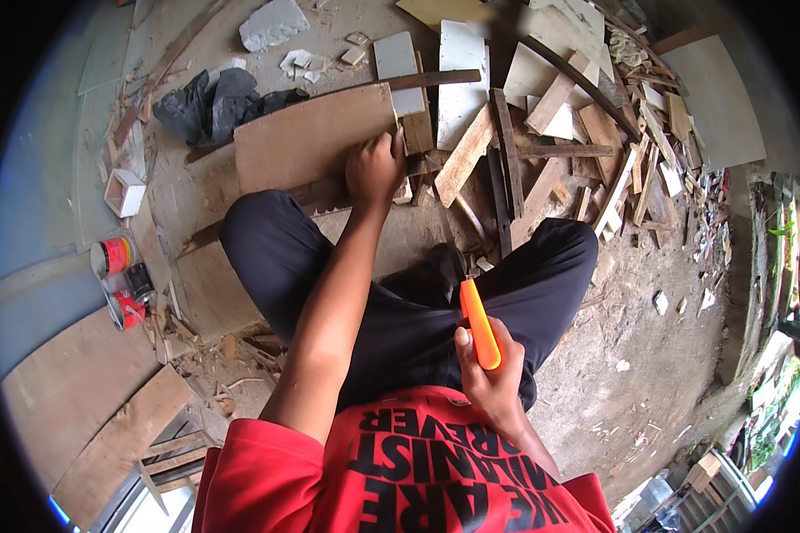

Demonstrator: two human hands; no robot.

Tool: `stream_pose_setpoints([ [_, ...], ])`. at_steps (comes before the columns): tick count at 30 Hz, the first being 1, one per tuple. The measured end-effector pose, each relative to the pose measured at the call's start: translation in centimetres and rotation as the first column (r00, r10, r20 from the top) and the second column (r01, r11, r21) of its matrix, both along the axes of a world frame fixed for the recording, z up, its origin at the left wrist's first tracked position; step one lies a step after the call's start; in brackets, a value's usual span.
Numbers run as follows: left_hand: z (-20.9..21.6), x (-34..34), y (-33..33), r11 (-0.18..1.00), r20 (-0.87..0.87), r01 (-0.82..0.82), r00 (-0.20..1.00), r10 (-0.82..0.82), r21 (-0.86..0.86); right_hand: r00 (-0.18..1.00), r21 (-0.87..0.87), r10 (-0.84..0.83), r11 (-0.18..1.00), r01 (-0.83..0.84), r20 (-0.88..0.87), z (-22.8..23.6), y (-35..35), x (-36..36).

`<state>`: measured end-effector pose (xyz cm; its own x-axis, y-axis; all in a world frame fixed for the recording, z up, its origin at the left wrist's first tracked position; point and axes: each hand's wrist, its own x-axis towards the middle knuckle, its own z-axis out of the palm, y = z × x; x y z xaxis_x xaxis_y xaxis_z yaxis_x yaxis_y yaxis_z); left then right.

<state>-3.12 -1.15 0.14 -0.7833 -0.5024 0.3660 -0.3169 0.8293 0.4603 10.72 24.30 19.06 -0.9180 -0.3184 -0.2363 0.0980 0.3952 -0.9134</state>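
Note:
A rectangular brown board (307, 133) lies in front of me, propped across dark wood strips. My left hand (376, 169) is closed at its right end, thumb along the edge. What the curled fingers do underneath is partly hidden. Low and near my lap, my right hand (491, 360) is wrapped round the bright orange handle of what looks like a hand saw (478, 324). Its thin dark blade is seen nearly edge-on and points away from me, to the right of the board and apart from it.
Scrap wood (542, 169) is piled at the far right, with white panels (460, 84) behind. A black plastic bag (209, 102) lies beyond the board. Red cans (116, 258) and a small white box (124, 193) stand at the left. My bent knees flank the work.

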Motion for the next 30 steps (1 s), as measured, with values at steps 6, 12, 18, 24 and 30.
stream_pose_setpoints([
  [6,0.0,0.4,-0.4,0.978,-0.122,0.21,0.97,-0.21,-0.011,1.0,0.019,0.013,1.0,-0.013,0.003,-0.2,-0.2,0.1],
  [12,-0.9,1.2,-0.1,0.923,0.106,0.284,0.958,-0.265,-0.261,1.0,-0.01,-0.004,1.0,0.004,0.016,-0.2,-0.5,-0.2],
  [18,-1.1,1.8,2.4,0.984,0.152,0.053,0.988,-0.027,-0.171,0.977,-0.041,0.025,0.999,-0.016,0.211,-0.4,0.3,-1.7],
  [24,-2.0,3.8,2.5,0.955,0.165,0.194,0.973,-0.159,-0.225,0.936,-0.045,-0.08,0.994,0.101,0.343,-1.2,1.3,-1.4],
  [30,-2.5,4.0,2.6,0.942,0.179,0.184,0.974,-0.137,-0.28,0.925,-0.055,-0.029,0.997,0.054,0.38,-0.1,-0.1,-2.1],
])
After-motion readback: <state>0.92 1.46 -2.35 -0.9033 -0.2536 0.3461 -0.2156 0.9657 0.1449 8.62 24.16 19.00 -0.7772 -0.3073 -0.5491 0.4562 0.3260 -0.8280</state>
